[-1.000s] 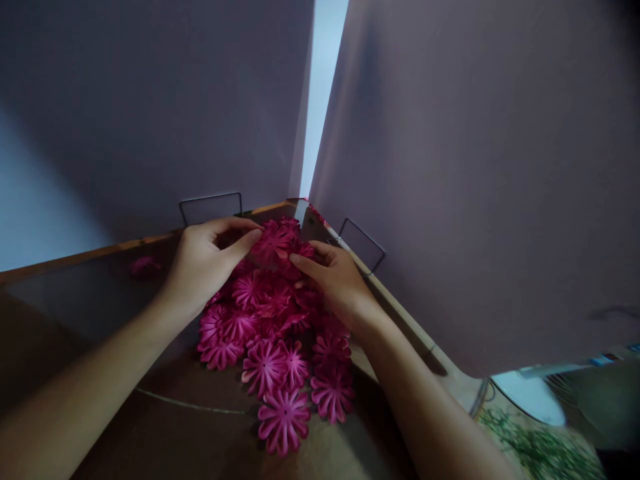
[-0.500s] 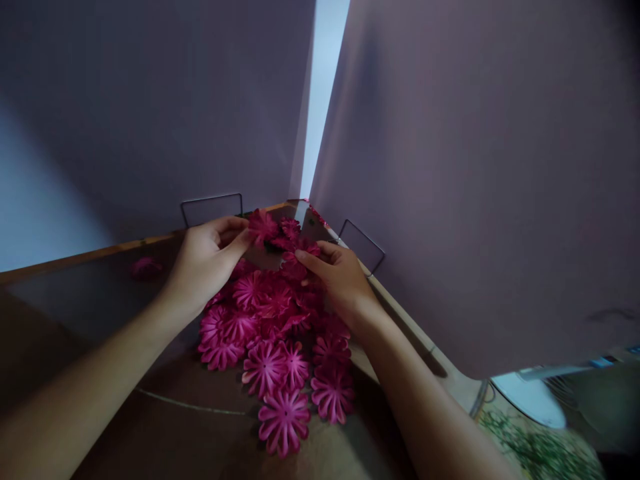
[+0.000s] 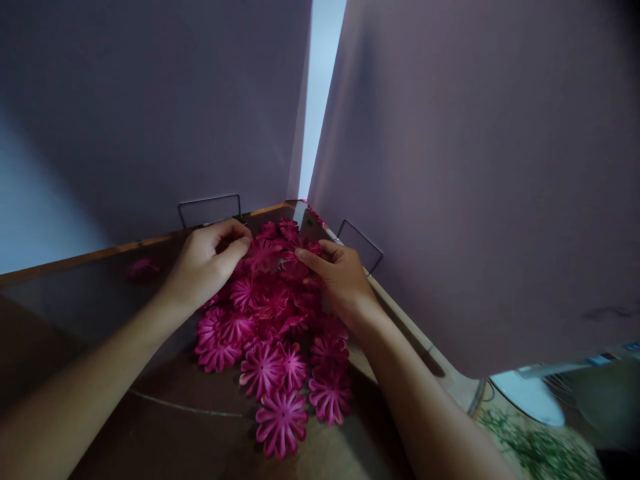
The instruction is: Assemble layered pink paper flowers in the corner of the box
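Between the two grips, pink flowers (image 3: 273, 303) lie heaped. Right hand (image 3: 344, 275): pinching one flower (image 3: 294, 268). Left hand (image 3: 209, 259): fingertips pressed together, no flower clearly between. Possible fault: overlapping petals snag, dragging neighbours.

A dim craft workspace, whether home or workshop unclear. Tall panels (image 3: 450, 187) flank the far corner of a table (image 3: 185, 387) heaped with artificial pink flowers (image 3: 273, 303).
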`<action>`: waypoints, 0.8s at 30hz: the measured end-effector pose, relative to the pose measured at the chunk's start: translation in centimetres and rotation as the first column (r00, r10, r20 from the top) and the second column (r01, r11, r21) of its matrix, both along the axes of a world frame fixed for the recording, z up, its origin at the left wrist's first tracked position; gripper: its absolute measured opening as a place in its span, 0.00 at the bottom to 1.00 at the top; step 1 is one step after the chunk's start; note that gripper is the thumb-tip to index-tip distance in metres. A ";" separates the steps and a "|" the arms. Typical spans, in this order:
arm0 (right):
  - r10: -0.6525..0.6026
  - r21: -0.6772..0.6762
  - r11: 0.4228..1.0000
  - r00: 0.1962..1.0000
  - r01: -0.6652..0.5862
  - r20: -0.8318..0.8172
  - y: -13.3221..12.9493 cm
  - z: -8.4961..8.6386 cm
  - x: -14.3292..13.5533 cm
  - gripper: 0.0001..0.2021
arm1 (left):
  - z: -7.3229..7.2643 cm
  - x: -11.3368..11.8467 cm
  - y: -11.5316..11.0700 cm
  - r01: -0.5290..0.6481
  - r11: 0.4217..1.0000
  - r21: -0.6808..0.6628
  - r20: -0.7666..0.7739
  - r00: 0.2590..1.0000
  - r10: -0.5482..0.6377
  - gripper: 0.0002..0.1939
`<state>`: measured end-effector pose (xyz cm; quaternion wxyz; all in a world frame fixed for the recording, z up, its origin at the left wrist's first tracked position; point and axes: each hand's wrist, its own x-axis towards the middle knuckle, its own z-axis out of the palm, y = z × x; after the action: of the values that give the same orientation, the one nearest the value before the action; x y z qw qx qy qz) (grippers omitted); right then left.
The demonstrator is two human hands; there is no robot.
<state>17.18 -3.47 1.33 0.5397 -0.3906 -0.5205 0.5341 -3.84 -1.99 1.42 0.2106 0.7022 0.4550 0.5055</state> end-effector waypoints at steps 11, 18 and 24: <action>-0.009 0.064 0.998 0.995 0.003 0.098 -0.1 -0.7 -0.6 0.16 | 0.3 1.2 -1.2 0.061 0.998 0.022 -0.108 0.992 -0.058 0.13; -0.086 0.171 0.984 0.968 0.046 0.236 -0.4 -0.4 -0.8 0.16 | 0.5 1.4 -1.6 0.051 0.999 0.016 -0.099 0.994 -0.049 0.11; -0.055 0.152 0.988 0.983 0.028 0.176 -0.2 -0.7 -0.7 0.15 | 0.7 1.3 -1.6 0.027 0.998 0.057 -0.130 0.991 -0.019 0.10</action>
<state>16.43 -3.66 0.59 0.5293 -0.4066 -0.5971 0.4449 -2.51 -3.62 2.11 0.1659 0.7446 0.4445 0.4694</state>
